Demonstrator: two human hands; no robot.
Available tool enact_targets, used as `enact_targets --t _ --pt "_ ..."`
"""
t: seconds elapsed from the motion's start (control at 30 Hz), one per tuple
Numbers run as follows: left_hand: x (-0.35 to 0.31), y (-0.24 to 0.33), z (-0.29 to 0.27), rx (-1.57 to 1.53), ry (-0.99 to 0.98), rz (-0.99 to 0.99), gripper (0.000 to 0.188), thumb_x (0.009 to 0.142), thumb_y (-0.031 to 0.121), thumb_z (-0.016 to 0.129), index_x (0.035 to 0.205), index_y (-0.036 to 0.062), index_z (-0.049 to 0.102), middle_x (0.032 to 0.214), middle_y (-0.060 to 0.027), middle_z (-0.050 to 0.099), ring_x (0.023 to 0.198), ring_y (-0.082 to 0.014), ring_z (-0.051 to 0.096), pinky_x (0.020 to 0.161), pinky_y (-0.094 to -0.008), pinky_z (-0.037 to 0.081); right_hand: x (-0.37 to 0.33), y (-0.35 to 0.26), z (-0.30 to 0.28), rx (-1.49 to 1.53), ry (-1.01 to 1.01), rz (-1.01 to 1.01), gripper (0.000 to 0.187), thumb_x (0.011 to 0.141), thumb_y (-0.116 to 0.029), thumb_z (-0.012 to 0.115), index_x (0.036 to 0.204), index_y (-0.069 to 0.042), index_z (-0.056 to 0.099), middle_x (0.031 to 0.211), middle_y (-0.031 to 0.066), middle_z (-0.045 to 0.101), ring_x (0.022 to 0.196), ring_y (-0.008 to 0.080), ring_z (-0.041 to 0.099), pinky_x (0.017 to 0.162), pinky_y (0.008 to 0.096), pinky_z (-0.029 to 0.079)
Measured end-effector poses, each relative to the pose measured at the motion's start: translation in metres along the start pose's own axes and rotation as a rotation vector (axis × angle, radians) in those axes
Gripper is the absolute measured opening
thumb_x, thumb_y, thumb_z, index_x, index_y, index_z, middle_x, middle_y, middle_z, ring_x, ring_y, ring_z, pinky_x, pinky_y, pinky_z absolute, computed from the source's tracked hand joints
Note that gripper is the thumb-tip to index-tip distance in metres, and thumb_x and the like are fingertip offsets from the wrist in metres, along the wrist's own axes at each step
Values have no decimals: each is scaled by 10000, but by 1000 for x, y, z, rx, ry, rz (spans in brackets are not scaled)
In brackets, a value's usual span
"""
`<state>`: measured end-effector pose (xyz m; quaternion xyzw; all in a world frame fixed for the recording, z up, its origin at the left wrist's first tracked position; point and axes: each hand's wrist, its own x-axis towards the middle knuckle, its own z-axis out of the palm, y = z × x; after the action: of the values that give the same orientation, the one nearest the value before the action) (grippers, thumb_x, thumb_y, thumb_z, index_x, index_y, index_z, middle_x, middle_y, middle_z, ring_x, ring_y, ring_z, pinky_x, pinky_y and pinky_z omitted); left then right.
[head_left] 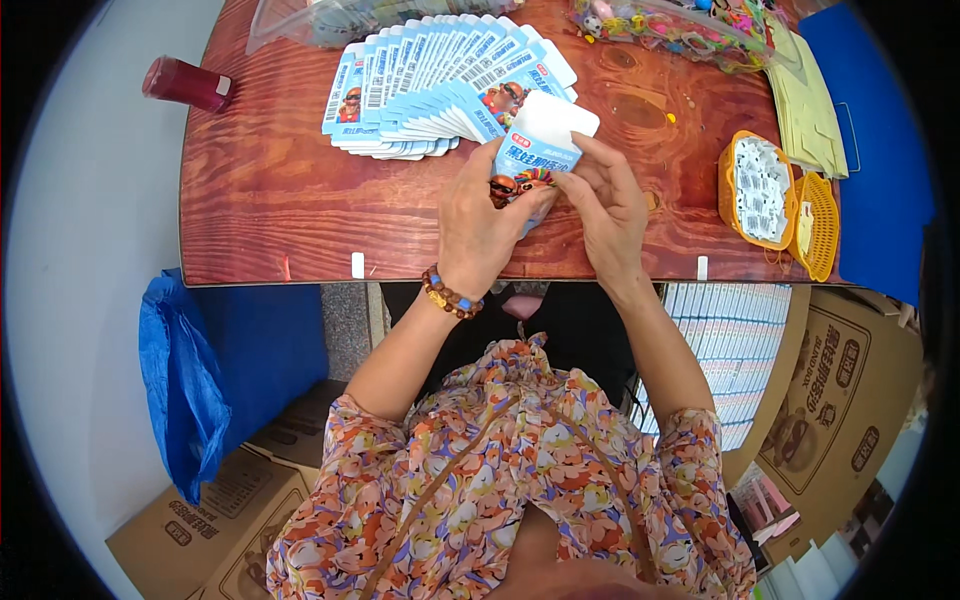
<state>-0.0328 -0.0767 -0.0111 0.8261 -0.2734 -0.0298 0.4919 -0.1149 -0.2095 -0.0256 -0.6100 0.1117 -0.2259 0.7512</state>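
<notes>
Over the front part of the wooden table point(290, 220) I hold a small blue-and-white carton point(540, 152) with a cartoon picture, its white top flap standing up. My left hand point(472, 215), with a beaded bracelet at the wrist, is wrapped round the carton's left side, thumb across its lower front. The thumb and fingers of my right hand point(608, 205) press on its right side near the top. Just beyond lies a fanned stack of flattened cartons point(425, 95) of the same blue-and-white design, partly overlapped by the held one.
A yellow basket point(727, 190) of small white packets stands at the right, beside its lid point(822, 230). Clear containers hold colourful trinkets point(680, 35) at the back. A dark red jar point(190, 84) lies at the left edge. Large cardboard boxes point(830, 400) stand below.
</notes>
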Motion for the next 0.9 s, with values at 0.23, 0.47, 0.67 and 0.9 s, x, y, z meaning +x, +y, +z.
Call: enact_targets --t 0.23,0.47,0.67,0.9 --pt "0 -3 -17 -535 -176 -207 398 856 51 739 1223 -36 611 991 -138 722 867 -163 709 731 -292 568 10 -10 -20 -57 -39 41 273 963 12 594 1236 28 605 1120 68 669 1045 107 627 909 246 499" --pt "-5 2 -24 -497 -175 -46 545 879 8 703 1366 23 460 1074 -134 671 901 -174 699 753 -306 571 22 -19 -33 -195 -230 52 154 982 -29 582 1112 24 645 1063 32 653 977 81 605 861 236 481" --pt "2 -6 -26 -490 -349 -26 514 856 -42 707 1311 68 496 1043 -106 659 885 -160 685 745 -305 575 25 -27 -32 -466 -301 -200 146 987 -42 580 1107 16 638 989 27 625 890 85 573 804 233 463" --pt "-6 -1 -22 -732 -365 -95 456 870 -60 677 1272 62 502 1024 -65 652 898 -114 671 754 -258 567 16 -52 -18 -243 -195 -4 177 998 -55 564 1152 10 622 1093 67 668 957 102 600 847 256 484"
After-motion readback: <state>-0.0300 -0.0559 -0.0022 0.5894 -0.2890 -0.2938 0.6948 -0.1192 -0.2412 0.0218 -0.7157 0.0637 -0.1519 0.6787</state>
